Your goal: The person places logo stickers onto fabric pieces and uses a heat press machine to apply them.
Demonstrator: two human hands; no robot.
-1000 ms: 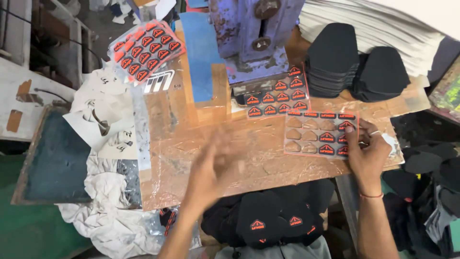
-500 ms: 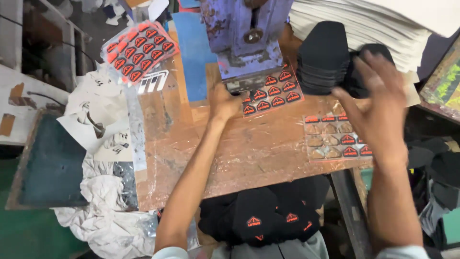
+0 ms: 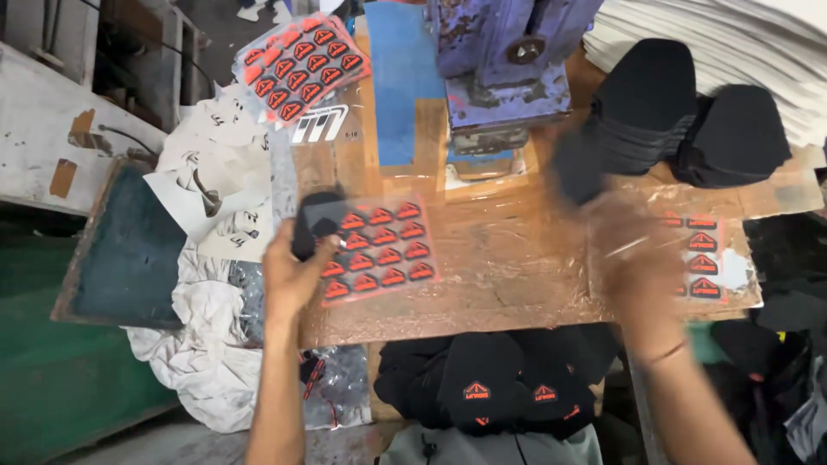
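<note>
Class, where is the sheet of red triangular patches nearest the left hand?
The sheet of red patches lies left of centre on the wooden table, in front of the purple press, touching the left hand.

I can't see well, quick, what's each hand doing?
Left hand: closed on a black fabric piece.
Right hand: blurred, cannot tell.

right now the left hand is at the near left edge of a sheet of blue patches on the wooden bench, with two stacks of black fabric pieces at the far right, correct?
Not quite: the patches on the sheet are red-orange, not blue, as the head view shows. The left hand is at its near left edge on the wooden bench, and the stacks of black fabric pieces sit at the far right.
</note>
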